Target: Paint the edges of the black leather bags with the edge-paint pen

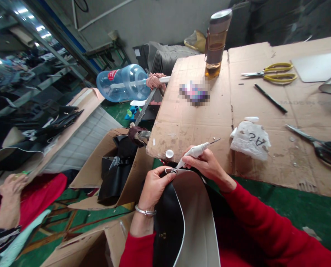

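Observation:
My left hand (pixel 156 185) pinches the top corner of a black leather-like piece (pixel 168 215), which has a pale lining (pixel 194 207) and a small metal fitting. A white loop, perhaps thread, shows beside the pinching fingers. In my right hand (pixel 207 163) is a white tapered tool (pixel 194 151), gripped between thumb and fingers. Its narrow tip touches or nearly touches the corner by my left fingertips. From the tool's other end sticks out a thin dark metal pin. The piece hangs curved over my lap, below the table edge.
On the cardboard-covered table (pixel 193 126) lie a white cap (pixel 169 153), plastic bag (pixel 251 139), scissors (pixel 318 142), yellow-handled snips (pixel 276 72), black pen (pixel 271 98) and blurred object (pixel 194 92). A drink bottle (pixel 217 40) stands behind. Boxes (pixel 137 174) and another person's hand (pixel 13 185) are left.

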Available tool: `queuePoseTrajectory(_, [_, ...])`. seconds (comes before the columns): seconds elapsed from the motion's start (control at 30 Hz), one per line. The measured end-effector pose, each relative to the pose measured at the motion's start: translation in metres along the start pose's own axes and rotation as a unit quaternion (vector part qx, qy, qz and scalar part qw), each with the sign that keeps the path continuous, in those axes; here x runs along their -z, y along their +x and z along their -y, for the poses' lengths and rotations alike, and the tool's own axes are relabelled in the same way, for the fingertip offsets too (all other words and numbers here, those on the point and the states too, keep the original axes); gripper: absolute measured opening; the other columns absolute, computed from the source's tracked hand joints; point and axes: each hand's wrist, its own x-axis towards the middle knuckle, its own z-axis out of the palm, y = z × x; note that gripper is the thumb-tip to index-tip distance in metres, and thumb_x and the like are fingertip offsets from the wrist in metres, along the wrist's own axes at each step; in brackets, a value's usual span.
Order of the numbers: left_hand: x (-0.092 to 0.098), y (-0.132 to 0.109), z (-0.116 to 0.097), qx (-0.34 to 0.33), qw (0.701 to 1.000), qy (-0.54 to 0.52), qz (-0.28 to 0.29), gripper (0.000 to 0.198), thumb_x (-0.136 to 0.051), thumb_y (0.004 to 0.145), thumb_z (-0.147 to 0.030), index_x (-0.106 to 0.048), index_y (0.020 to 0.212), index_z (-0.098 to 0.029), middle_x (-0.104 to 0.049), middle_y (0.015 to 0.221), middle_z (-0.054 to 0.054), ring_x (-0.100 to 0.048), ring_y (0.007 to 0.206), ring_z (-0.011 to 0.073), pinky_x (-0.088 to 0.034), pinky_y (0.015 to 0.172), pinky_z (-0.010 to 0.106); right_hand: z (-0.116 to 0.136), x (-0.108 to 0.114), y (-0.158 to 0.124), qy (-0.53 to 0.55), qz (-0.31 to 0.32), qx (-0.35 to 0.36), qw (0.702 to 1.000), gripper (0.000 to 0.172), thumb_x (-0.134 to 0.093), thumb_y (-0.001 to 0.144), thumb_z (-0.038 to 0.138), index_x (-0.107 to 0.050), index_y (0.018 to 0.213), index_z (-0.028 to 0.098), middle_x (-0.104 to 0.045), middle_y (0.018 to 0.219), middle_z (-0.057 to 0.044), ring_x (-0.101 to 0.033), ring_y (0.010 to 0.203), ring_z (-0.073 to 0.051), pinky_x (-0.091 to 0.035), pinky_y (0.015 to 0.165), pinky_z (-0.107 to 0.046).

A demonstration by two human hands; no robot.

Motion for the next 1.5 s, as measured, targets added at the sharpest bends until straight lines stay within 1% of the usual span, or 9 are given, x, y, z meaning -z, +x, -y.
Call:
queuePoseTrajectory(0.3, [0.0,-0.004,0.001,-0.011,1.0,0.004,0.004,0.021,-0.081,0.077,-0.034,-0.082,0.088,-0.017,-0.08,0.09,0.006,-0.068,0.085,0.0231,-0.048,0.081,0.03,-0.003,0.001,0.0,-0.019,0.028,0.004,0.999,0.034,-0.07,0.095,0.044,-0.069,0.075,0.017,-0.067,0.071,-0.002,-0.061,0.063,-0.014,-0.048,0.057,-0.024])
queuePoseTrajectory(0.5, [-0.003,-0.005,-0.003,-0.017,1.0,0.009,0.002,0.018,-0.079,0.077,-0.034,-0.082,0.084,-0.018,-0.079,0.086,0.005,-0.067,0.081,0.0233,-0.048,0.078,0.03,-0.005,0.001,0.0,-0.035,0.036,0.001,0.999,0.036,-0.068,0.096,0.047,-0.07,0.076,0.017,-0.066,0.07,-0.002,-0.06,0.063,-0.014,-0.048,0.057,-0.025])
queuePoseTrajectory(0.77, [-0.009,-0.007,-0.002,-0.01,1.0,-0.008,0.016,0.011,-0.077,0.076,-0.028,-0.076,0.073,-0.018,-0.07,0.072,0.0,-0.057,0.07,0.0168,-0.041,0.07,0.026,-0.01,0.003,-0.001,-0.034,0.062,-0.018,0.997,0.036,-0.07,0.095,0.046,-0.07,0.076,0.016,-0.066,0.069,-0.002,-0.061,0.061,-0.014,-0.048,0.056,-0.024])
queuePoseTrajectory(0.87, [-0.009,-0.006,0.001,-0.001,0.999,-0.029,0.02,0.009,-0.078,0.074,-0.026,-0.075,0.072,-0.017,-0.068,0.071,0.0,-0.056,0.07,0.016,-0.04,0.07,0.026,-0.008,0.002,-0.002,0.005,0.037,-0.033,0.999,0.036,-0.071,0.095,0.047,-0.069,0.075,0.016,-0.064,0.067,-0.001,-0.06,0.06,-0.014,-0.048,0.056,-0.024])
queuePoseTrajectory(0.97, [-0.008,-0.006,0.004,0.007,0.999,-0.048,0.008,0.011,-0.079,0.072,-0.026,-0.074,0.07,-0.017,-0.066,0.069,-0.001,-0.054,0.069,0.015,-0.039,0.069,0.025,-0.007,0.0,-0.002,0.036,-0.024,-0.045,0.998,0.035,-0.07,0.094,0.048,-0.068,0.079,0.017,-0.063,0.069,-0.001,-0.059,0.061,-0.015,-0.048,0.056,-0.026])
queuePoseTrajectory(1.1, [-0.006,-0.004,0.009,0.001,0.998,-0.052,-0.044,0.014,-0.081,0.073,-0.03,-0.073,0.072,-0.018,-0.065,0.069,-0.002,-0.053,0.067,0.0146,-0.04,0.069,0.026,-0.01,-0.005,0.001,-0.03,-0.089,-0.005,0.996,0.026,-0.071,0.094,0.044,-0.071,0.089,0.019,-0.065,0.077,-0.002,-0.058,0.068,-0.016,-0.045,0.06,-0.026])
queuePoseTrajectory(1.2, [-0.003,-0.002,0.013,-0.004,0.997,-0.033,-0.073,0.017,-0.081,0.073,-0.032,-0.077,0.08,-0.017,-0.072,0.078,0.002,-0.059,0.076,0.018,-0.044,0.075,0.028,-0.013,-0.008,0.003,-0.073,-0.087,0.005,0.994,0.023,-0.072,0.093,0.043,-0.072,0.092,0.02,-0.066,0.082,-0.002,-0.057,0.071,-0.016,-0.044,0.061,-0.026])
queuePoseTrajectory(1.3, [-0.001,0.0,0.015,0.004,0.998,-0.024,-0.065,0.022,-0.081,0.075,-0.034,-0.08,0.087,-0.016,-0.076,0.086,0.005,-0.064,0.083,0.0212,-0.046,0.081,0.03,-0.014,-0.01,0.003,-0.084,-0.063,-0.003,0.994,0.023,-0.072,0.094,0.043,-0.072,0.094,0.02,-0.069,0.084,-0.001,-0.059,0.072,-0.016,-0.044,0.063,-0.026])
queuePoseTrajectory(1.5, [0.0,0.001,0.016,-0.006,0.997,-0.052,-0.053,0.017,-0.082,0.072,-0.032,-0.081,0.08,-0.017,-0.076,0.081,0.003,-0.063,0.079,0.0195,-0.046,0.078,0.028,-0.012,-0.011,0.003,-0.1,-0.046,0.006,0.994,0.022,-0.074,0.093,0.041,-0.073,0.096,0.019,-0.071,0.084,0.0,-0.062,0.072,-0.015,-0.045,0.064,-0.024])
